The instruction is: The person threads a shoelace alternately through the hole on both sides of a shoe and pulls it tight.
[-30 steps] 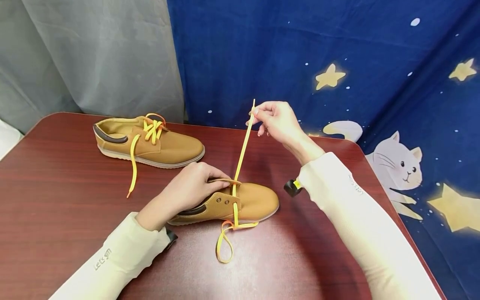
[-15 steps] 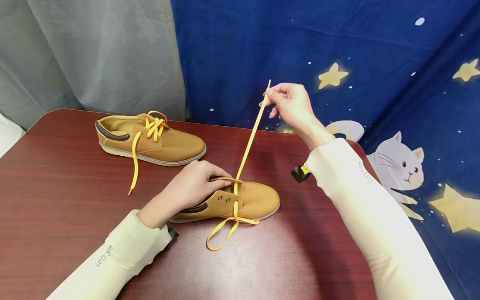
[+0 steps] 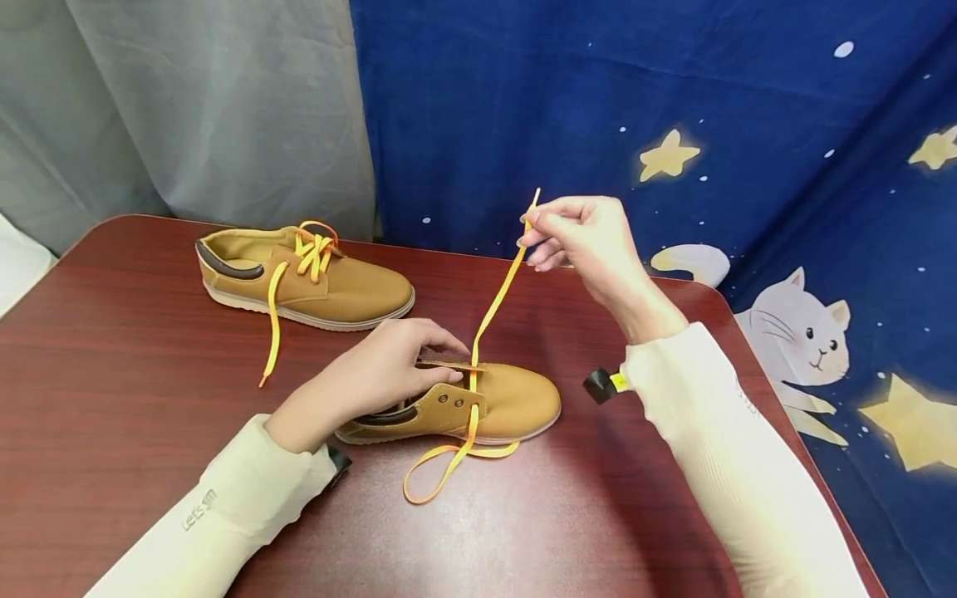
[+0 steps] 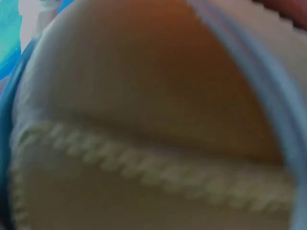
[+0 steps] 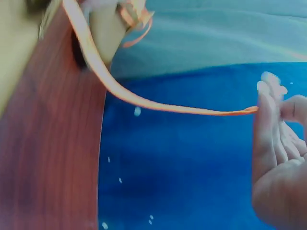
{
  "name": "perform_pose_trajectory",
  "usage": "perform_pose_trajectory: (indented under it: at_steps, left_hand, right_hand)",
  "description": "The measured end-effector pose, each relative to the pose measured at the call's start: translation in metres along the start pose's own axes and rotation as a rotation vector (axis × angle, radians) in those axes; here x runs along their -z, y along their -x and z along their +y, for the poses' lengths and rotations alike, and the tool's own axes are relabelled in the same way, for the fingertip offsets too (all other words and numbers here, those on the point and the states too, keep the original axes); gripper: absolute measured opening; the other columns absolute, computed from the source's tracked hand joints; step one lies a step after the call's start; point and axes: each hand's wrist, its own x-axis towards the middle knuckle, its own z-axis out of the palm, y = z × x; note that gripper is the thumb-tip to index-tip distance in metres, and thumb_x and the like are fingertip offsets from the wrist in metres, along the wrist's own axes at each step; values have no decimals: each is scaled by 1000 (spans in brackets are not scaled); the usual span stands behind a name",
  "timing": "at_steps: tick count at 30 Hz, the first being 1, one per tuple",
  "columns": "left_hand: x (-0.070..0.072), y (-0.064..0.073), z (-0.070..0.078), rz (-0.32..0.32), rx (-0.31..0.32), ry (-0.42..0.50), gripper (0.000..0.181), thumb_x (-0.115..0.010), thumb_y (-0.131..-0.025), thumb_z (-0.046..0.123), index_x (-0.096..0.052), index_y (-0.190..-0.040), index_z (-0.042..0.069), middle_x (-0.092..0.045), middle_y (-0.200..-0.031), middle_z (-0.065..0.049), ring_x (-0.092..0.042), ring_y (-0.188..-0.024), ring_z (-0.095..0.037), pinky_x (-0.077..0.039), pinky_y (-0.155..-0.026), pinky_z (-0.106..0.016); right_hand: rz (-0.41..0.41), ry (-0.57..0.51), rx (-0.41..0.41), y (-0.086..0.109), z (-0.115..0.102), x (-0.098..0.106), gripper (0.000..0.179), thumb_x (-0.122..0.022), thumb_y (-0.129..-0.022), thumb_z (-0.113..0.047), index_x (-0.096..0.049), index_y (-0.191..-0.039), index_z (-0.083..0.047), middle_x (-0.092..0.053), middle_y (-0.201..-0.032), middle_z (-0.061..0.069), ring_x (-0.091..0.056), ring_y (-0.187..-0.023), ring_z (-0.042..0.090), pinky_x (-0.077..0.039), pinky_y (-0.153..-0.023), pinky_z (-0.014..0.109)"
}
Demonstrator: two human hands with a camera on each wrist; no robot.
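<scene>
The near shoe (image 3: 519, 403) has a smooth, mostly matt upper resembling tan leather; its dark collar (image 3: 385, 417) looks padded and smooth. The 2 eyelets (image 3: 444, 399) on the near shoe's facing flap look like dark metal. Threaded through the near shoe, the yellow lace (image 3: 490, 314) is flat, matt woven cloth. Behind the near shoe, the far shoe (image 3: 366, 291) shares that leathery finish, above a pale, rubber-like sole (image 3: 321, 322). Beneath the near shoe, the table (image 3: 149, 465) shows reddish wood grain, glossy in front. Farther back hang 2 softly creased cloths: a plain grey curtain (image 3: 224, 108) and a printed blue curtain (image 3: 493, 108).
</scene>
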Motion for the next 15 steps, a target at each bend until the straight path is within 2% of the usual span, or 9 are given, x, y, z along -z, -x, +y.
perform_pose_trajectory:
  at_steps: [4, 8, 12, 15]
  left_hand:
    - [7, 7, 5, 76, -38, -27, 17, -78, -89, 21, -78, -105, 17, -70, -100, 2, -65, -96, -15, -52, -84, -35]
    - [12, 14, 13, 117, 1, -16, 7, -71, -94, 23, -78, -96, 20, -64, -84, 6, -56, -78, -9, -46, -71, -29]
    - [15, 19, 19, 72, 72, -19, 20, -66, -98, 27, -72, -79, 21, -54, -63, 10, -48, -62, -8, -41, -60, -26]
    - [15, 20, 19, 11, 87, -14, 23, -65, -98, 27, -70, -76, 21, -50, -59, 10, -46, -59, -8, -38, -58, -26]
  right_hand:
    - [-88, -154, -2, 15, 8, -2, 11, -63, -95, -2, -68, -102, 4, -77, -79, 6, -75, -66, 18, -61, -63, 30]
    - [-172, -218, -32, 29, 16, -4, 8, -62, -95, 1, -67, -101, 0, -78, -86, 6, -77, -72, 19, -62, -67, 32]
    - [-287, -243, -35, 46, 22, -5, 17, -56, -98, 0, -67, -110, 0, -79, -99, 5, -78, -84, 21, -62, -71, 33]
    - [-353, -271, -20, 60, 26, -7, 27, -48, -102, -4, -67, -119, 2, -78, -109, 5, -78, -92, 23, -62, -72, 35]
